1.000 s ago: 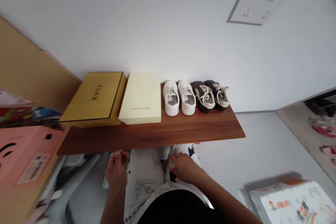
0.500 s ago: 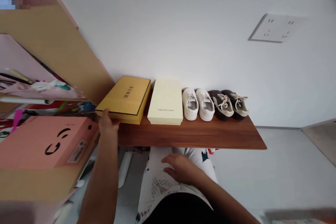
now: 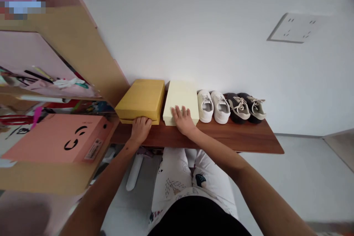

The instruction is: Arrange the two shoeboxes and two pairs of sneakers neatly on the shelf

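Observation:
At the left end of the wooden shelf sits a yellow shoebox (image 3: 142, 96), its top plain, with a dark slit along the front between upper and lower parts. My left hand (image 3: 141, 129) is closed at that front edge, fingertips curled against the yellow cardboard. A cream shoebox (image 3: 181, 94) stands just right of it. My right hand (image 3: 183, 118) rests on the cream box's front end, fingers spread and lying flat over its lettering. Right of the boxes is a pair of white sneakers (image 3: 212, 107), then a pair of black and beige sneakers (image 3: 246, 108).
The brown wooden shelf (image 3: 238, 140) runs along the white wall, which carries a socket plate (image 3: 300, 28). On the left, a pink box (image 3: 61, 136) lies on a desk below a cluttered compartment. My legs are under the shelf's front edge.
My right hand has risen from my lap onto the cream box. My left hand has shifted right along the yellow box's front. The yellow box's top lettering and dark stripe no longer show.

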A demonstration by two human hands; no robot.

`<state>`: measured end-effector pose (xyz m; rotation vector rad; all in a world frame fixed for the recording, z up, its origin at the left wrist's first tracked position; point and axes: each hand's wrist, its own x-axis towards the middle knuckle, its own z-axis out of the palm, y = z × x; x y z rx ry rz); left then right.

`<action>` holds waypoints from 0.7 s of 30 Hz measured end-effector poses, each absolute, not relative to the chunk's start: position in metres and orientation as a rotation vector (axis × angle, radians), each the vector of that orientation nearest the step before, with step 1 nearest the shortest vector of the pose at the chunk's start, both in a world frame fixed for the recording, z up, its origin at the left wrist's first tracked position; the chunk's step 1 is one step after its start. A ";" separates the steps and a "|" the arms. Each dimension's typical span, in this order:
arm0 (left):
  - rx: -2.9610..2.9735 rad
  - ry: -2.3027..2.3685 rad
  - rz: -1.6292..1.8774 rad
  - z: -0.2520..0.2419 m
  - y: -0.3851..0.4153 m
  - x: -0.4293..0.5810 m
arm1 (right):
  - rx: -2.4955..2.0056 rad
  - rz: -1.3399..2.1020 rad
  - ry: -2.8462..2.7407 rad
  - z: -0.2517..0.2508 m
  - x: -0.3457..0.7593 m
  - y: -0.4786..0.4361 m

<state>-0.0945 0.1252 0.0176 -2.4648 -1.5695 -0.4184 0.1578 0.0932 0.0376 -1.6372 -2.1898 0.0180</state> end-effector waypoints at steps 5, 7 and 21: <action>-2.486 -1.583 -0.397 -0.008 0.117 -0.095 | -1.505 0.182 -1.728 0.072 0.189 0.067; -2.539 -1.559 -0.459 -0.009 0.117 -0.092 | -1.443 0.318 -1.345 0.085 0.199 0.056; -1.706 -2.232 -1.561 0.022 0.108 -0.053 | -0.860 1.351 0.069 0.026 0.108 0.020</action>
